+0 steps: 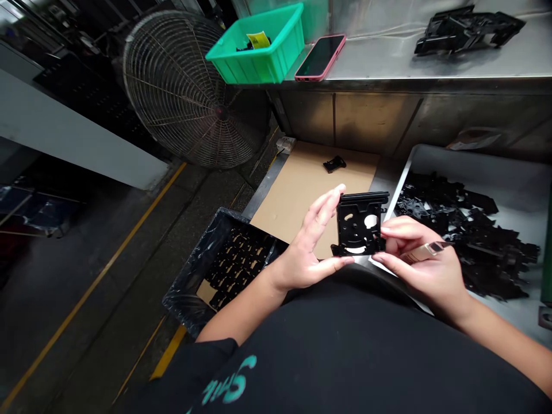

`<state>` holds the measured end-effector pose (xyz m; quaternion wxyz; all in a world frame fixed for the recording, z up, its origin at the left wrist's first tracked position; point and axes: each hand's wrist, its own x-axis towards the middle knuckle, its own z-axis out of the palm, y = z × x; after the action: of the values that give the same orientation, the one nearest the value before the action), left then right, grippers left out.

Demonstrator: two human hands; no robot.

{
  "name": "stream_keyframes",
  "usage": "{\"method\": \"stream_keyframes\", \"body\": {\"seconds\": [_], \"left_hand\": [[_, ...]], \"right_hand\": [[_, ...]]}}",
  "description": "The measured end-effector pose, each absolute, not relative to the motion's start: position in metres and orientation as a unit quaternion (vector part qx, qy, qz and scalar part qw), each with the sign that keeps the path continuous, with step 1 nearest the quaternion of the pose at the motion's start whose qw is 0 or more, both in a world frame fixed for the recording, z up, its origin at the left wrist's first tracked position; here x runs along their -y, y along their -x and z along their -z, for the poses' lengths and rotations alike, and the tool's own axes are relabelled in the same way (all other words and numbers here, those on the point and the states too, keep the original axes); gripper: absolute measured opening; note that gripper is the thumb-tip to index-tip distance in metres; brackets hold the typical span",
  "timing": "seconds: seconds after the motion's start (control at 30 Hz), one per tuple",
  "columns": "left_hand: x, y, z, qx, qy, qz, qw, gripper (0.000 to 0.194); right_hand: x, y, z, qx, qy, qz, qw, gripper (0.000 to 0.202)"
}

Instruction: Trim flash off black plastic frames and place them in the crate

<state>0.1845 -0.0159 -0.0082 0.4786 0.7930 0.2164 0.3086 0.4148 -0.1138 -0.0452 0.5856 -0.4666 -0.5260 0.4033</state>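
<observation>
Between my two hands is a black plastic part (354,225), a flat frame with several holes, held upright in front of me. My left hand (308,247) grips its left side, thumb at the lower edge and fingers along the upper left. My right hand (425,261) pinches the right edge between thumb and fingers; a small tool with a dark tip (436,247) is also tucked in that hand. Behind the part lies a cardboard sheet (297,190) with a smaller black piece (334,164) on it.
A pale tray (509,167) at right holds a heap of black parts (470,236). Lower left stands a lined crate (185,287) with parts in rows. On the metal shelf (379,63) are a green bin (263,60), a phone (321,57) and a black assembly (468,31). A large fan (194,86) stands left.
</observation>
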Motion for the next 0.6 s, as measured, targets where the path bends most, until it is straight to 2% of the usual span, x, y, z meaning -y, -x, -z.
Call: {"method": "stream_keyframes", "body": {"seconds": [0.2,0.33,0.5,0.6], "left_hand": [[0.016,-0.19,0.001,-0.244,-0.775,-0.339,0.474,0.115],[0.02,-0.193,-0.004,-0.262,-0.757,-0.348,0.487,0.117],[0.023,-0.198,-0.004,-0.241,-0.766,-0.361,0.474,0.113],[0.019,-0.199,0.002,-0.217,-0.785,-0.381,0.438,0.118]], "right_hand": [[0.115,-0.418,0.031,0.541,0.493,-0.363,0.577,0.037],[0.115,-0.422,0.011,0.589,0.505,-0.284,0.563,0.036],[0.107,-0.423,-0.012,0.7,0.477,-0.179,0.501,0.057],[0.099,-0.42,-0.014,0.754,0.446,-0.112,0.469,0.063]]}}
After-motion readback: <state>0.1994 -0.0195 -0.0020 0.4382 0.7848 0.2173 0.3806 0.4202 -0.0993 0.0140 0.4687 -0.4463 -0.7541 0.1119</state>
